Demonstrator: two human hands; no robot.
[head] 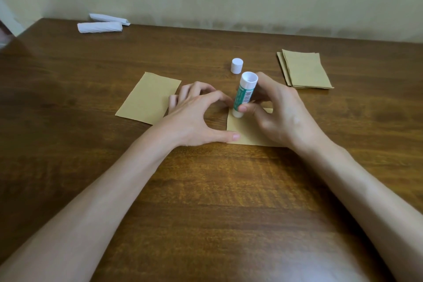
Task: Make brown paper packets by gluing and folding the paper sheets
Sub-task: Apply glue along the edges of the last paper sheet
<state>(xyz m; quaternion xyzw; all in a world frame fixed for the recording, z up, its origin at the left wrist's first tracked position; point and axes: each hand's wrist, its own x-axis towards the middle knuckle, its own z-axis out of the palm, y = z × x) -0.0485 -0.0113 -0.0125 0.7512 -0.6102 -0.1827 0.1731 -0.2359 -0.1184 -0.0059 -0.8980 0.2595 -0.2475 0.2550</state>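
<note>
- While the right hand (281,112) grips the glue stick (243,96) upright, tip down near the far left corner of the brown paper sheet (246,132), its fingers (243,108) pinch the tube low down.
- The left hand (194,112), arched and spread, pins the sheet's left edge to the table (206,190) with thumb and forefinger.
- The sheet looks thin, light, easily creased and likely to slide, so it is best held flat at its edges.

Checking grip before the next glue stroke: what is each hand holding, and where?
The right hand pinches the glue stick low on its barrel. The left hand holds nothing, only presses the paper sheet.
</note>
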